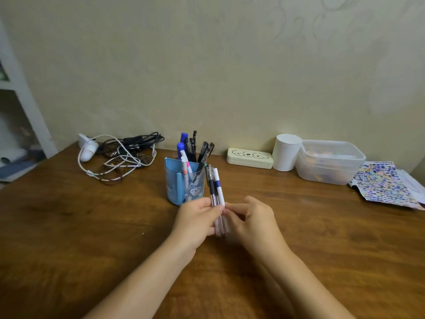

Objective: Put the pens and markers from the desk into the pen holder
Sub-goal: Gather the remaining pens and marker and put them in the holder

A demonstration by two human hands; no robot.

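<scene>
Head view: my two hands meet over the desk point(69, 226), just in front of the blue holder point(177, 187), gathering a small bundle of pens point(216, 192). The left hand point(197, 222) is wrapped round the lower barrels, fingers closed on the bundle; the right hand point(250, 217) pinches the same bundle from the other side, fingertips touching the barrels. The pens stand nearly upright, upper ends beside the holder's rim, lower ends clear of the desk between my palms. The holder already carries a crowd of pens and markers, some leaning outward.

I judge the bundle light and stiff, but smooth plastic barrels slide against each other, so one could slip out if my grip loosens. Holding low leaves the tops free; a hold near the middle would keep them together better. The holder looks light too, and I think it could tip if nudged.

Cables point(119, 155), a cream case point(249, 157), a white cylinder point(286, 151) and a clear tub point(328, 162) line the wall.
</scene>
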